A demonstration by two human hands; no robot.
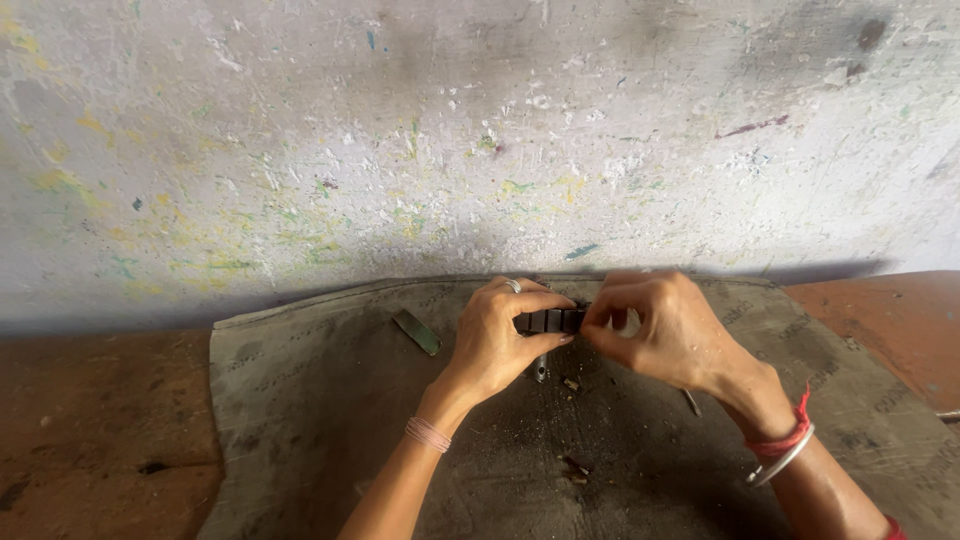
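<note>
I see left hand (497,335) and right hand (660,325) both closed w/ fingertips pinching a dark ribbed block (551,321) btw them, green strip (416,331) at 9 o'clock.

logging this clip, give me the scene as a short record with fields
setting: grey mat on a reddish floor, paint-flecked wall behind
left hand: grips the dark ribbed piece by its left end; ring on one finger, pink band on wrist
right hand: pinches the piece's right end; red thread and metal bangle on wrist
on the mat: flat green strip, small scraps
</note>
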